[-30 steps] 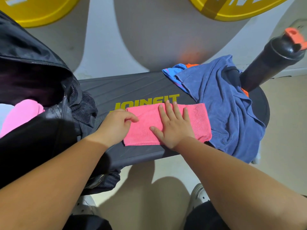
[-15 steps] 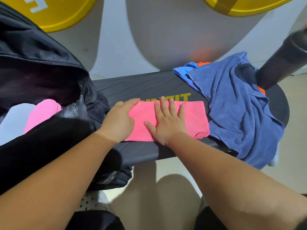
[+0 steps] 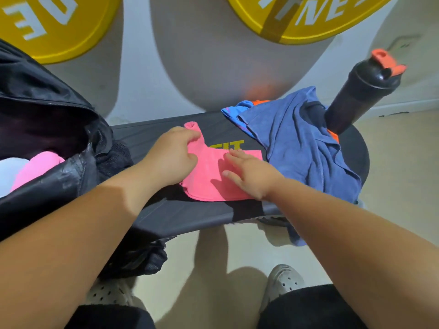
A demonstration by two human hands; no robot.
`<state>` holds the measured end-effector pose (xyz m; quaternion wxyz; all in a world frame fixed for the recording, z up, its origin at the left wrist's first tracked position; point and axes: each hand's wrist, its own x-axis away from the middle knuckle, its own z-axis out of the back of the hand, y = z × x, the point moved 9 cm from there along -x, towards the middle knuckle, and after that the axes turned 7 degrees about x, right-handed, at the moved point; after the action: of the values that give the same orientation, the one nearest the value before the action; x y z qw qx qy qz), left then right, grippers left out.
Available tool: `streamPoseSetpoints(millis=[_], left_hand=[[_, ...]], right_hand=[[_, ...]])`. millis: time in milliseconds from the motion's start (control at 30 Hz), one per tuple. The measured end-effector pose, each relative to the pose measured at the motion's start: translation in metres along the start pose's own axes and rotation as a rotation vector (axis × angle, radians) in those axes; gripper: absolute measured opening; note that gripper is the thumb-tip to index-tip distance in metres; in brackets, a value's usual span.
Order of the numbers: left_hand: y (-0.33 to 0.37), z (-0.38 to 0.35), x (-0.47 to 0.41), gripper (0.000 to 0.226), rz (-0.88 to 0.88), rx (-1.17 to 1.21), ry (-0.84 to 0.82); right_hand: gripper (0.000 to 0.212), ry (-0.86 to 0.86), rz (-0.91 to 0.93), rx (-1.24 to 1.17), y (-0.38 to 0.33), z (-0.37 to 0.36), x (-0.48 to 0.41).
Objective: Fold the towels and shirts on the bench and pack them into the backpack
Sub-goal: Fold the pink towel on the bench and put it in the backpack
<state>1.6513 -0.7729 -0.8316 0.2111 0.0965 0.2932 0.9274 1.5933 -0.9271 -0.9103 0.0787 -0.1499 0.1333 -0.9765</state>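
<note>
My left hand [image 3: 172, 157] is curled over the left end of the pink towel [image 3: 209, 176], fingers and thumb pinching the cloth and raising that end off the tabletop [image 3: 190, 217], so a rolled corner stands up above my knuckles. My right hand [image 3: 249, 174] is open and flat, palm down, fingers together and pointing left, pressing the towel's right half down. Both forearms reach in from the lower corners, the left one crossing in front of the backpack [image 3: 47, 143].

Half a second ago the towel lay flat as a long strip with both hands spread on it; now its left end is lifted and it looks shorter, with more of the yellow lettering [image 3: 229, 146] showing behind it. My right hand has slid toward the towel's right edge.

The towel lies mid-tabletop, just left of the blue shirt [image 3: 301, 143], which is crumpled and hangs over the near edge. A black bottle [image 3: 356, 96] with an orange cap stands behind the shirt. The backpack sits open at the left, with a paler pink roll [image 3: 35, 168] and something white inside its mouth.
</note>
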Motion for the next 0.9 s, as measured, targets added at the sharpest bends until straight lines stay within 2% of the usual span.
streamPoseSetpoints(millis=[100,200,267,600,700,767,833,900], left_hand=[[0.030,-0.021,-0.006,0.057,-0.028,0.015,-0.073],[0.050,-0.053,-0.009,0.057,-0.021,0.037,-0.132],[0.053,-0.073,-0.012,0.061,0.013,0.045,-0.156],[0.064,-0.125,-0.037,0.061,0.088,0.152,-0.169],[0.062,-0.139,-0.036,0.060,0.126,0.332,-0.187],[0.062,-0.145,-0.031,0.060,0.149,0.469,-0.223],[0.060,-0.142,-0.030,0.060,0.132,0.475,-0.197],[0.058,-0.124,-0.031,0.054,0.033,0.351,-0.062]], right_hand=[[0.057,-0.120,0.054,0.122,0.025,0.020,0.014],[0.066,-0.236,-0.001,0.168,0.055,0.012,0.036],[0.066,-0.239,-0.041,0.118,0.069,0.005,0.046],[0.050,-0.293,0.009,-0.054,0.070,-0.009,0.047],[0.046,-0.276,-0.038,-0.153,0.077,-0.014,0.049],[0.035,-0.222,-0.097,-0.165,0.080,-0.009,0.048],[0.021,-0.101,-0.149,-0.178,0.081,0.003,0.047],[0.018,0.022,-0.174,-0.191,0.078,0.018,0.047]])
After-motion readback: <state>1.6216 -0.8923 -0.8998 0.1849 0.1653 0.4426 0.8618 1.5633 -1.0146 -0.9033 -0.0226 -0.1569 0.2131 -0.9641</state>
